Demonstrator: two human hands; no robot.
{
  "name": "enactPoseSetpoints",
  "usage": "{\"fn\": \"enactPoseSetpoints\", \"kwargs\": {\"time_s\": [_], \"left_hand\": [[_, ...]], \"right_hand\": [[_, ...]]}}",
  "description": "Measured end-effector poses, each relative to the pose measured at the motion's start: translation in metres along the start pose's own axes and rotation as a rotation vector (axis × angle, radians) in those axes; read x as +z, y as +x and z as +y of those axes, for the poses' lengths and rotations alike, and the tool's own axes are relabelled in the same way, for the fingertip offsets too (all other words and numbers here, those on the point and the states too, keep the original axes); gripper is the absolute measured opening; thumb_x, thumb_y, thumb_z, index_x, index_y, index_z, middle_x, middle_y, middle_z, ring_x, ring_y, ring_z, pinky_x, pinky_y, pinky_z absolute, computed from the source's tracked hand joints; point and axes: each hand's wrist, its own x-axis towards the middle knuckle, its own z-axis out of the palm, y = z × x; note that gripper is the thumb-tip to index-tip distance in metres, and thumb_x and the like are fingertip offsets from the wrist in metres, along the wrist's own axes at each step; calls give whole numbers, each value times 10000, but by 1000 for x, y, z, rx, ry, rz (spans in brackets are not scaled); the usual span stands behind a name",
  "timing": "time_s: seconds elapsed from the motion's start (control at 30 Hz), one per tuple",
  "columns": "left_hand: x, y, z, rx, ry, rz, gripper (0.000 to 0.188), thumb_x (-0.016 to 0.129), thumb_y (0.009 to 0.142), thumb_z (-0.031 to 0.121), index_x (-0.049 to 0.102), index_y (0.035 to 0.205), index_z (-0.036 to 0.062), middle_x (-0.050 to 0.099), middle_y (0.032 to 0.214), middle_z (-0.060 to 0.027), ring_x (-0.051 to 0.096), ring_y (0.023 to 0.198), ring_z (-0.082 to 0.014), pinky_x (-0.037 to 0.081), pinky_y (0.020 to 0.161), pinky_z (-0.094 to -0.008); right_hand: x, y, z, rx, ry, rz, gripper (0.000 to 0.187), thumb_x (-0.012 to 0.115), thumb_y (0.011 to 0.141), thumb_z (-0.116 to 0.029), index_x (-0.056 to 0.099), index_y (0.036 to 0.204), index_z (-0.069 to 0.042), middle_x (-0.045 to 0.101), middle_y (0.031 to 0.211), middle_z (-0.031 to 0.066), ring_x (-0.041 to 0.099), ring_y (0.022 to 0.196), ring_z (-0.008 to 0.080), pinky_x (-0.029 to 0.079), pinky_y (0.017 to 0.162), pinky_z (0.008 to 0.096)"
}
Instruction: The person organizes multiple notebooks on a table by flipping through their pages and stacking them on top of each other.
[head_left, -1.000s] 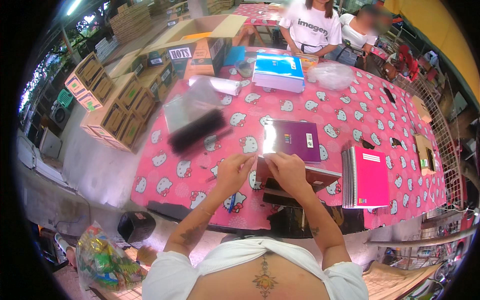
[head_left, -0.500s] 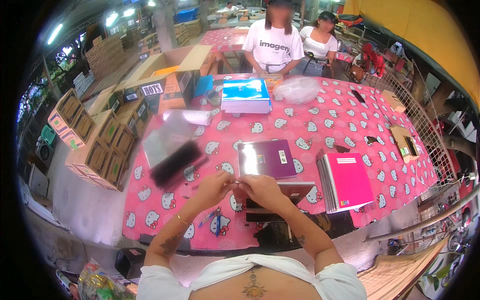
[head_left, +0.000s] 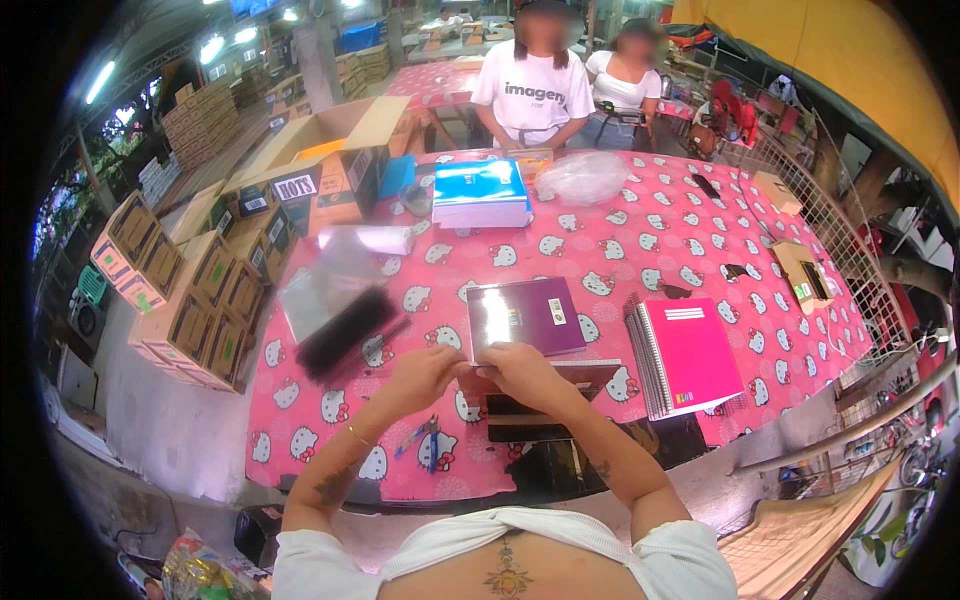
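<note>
My left hand (head_left: 432,372) and my right hand (head_left: 518,370) meet with fingertips pinched at the left end of a dark maroon notebook (head_left: 590,378). Its upper edge carries a pale row of binding, and my right hand grips that end. What my left fingers pinch is too small to make out. Just beyond lies a purple notebook (head_left: 540,315). Pliers with blue handles (head_left: 430,445) lie near my left forearm. A bundle of thin black strands, perhaps binding coils (head_left: 345,335), rests left of my hands, partly on clear plastic sheets (head_left: 310,295).
Pink spiral notebooks (head_left: 690,355) are stacked at right. Farther back are a stack of blue-covered notebooks (head_left: 480,190), a clear plastic bag (head_left: 585,178) and a large open carton (head_left: 330,175). Cartons (head_left: 190,310) stand left of the table. Two people (head_left: 535,100) stand across it.
The view has shifted slightly, so the table's things sit a little farther left. My hands stay pinched together at the same notebook end, with only slight finger movement.
</note>
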Motion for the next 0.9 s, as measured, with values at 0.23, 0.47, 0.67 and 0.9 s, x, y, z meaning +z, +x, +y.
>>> {"fn": "enactPoseSetpoints", "kwargs": {"time_s": [0.23, 0.47, 0.67, 0.9], "left_hand": [[7, 2, -3, 50, 68, 20, 298, 629, 919, 332, 607, 1082, 84, 576, 969, -118, 605, 844, -325, 476, 704, -428], [93, -21, 19, -131, 402, 273, 829, 447, 945, 582, 303, 1451, -59, 231, 1552, -275, 132, 1474, -425, 20, 1129, -657], [79, 3, 13, -217, 376, 185, 906, 408, 942, 613, 206, 1498, -72, 157, 1583, -277, 88, 1492, -412, -22, 1140, -651], [85, -22, 26, -2, 405, 450, 718, 503, 937, 536, 436, 1398, -11, 438, 1442, -228, 388, 1353, -395, 149, 1137, -626]], "right_hand": [[-21, -15, -6, 161, -257, -147, 162, 572, 919, -231, 624, 1002, -102, 672, 865, 119, 665, 832, 335, 504, 679, 478], [-16, -14, 4, 128, -237, -13, 150, 539, 933, -222, 622, 992, -111, 677, 801, 124, 670, 765, 336, 504, 628, 482], [-14, -21, 8, 146, -246, -42, 179, 555, 928, -229, 626, 1046, -115, 690, 852, 105, 675, 783, 336, 518, 636, 475], [-40, -53, 21, 98, -357, 93, 246, 624, 876, -203, 640, 1116, -152, 704, 898, 84, 688, 814, 295, 517, 684, 439]]}}
